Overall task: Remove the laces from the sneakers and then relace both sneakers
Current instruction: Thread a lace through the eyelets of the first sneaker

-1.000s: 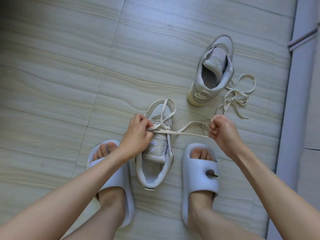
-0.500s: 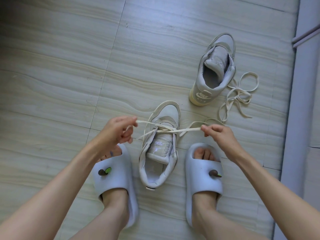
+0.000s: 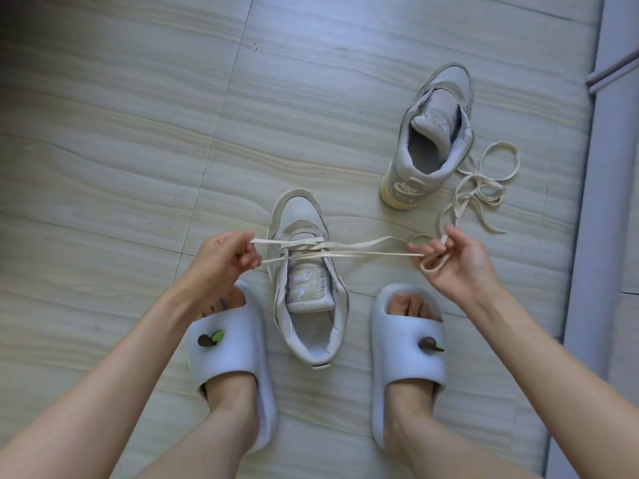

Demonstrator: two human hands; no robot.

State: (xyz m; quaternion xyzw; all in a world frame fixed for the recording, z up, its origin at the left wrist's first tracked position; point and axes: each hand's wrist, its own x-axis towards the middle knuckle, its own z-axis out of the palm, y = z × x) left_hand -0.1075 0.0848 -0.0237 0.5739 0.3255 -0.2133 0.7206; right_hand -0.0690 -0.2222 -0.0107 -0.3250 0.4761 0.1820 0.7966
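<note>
While hands (image 3: pixel 221 261) grip lace (image 3: pixel 359 244), spare sneaker (image 3: pixel 432 140) beyond.

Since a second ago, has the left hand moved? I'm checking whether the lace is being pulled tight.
Yes. The left hand has drawn away from the near sneaker toward the person's left, stretching the lace sideways.

Pale wood-grain floor tiles (image 3: pixel 138 150) — grey frame (image 3: pixel 601 202) along right edge.
</note>
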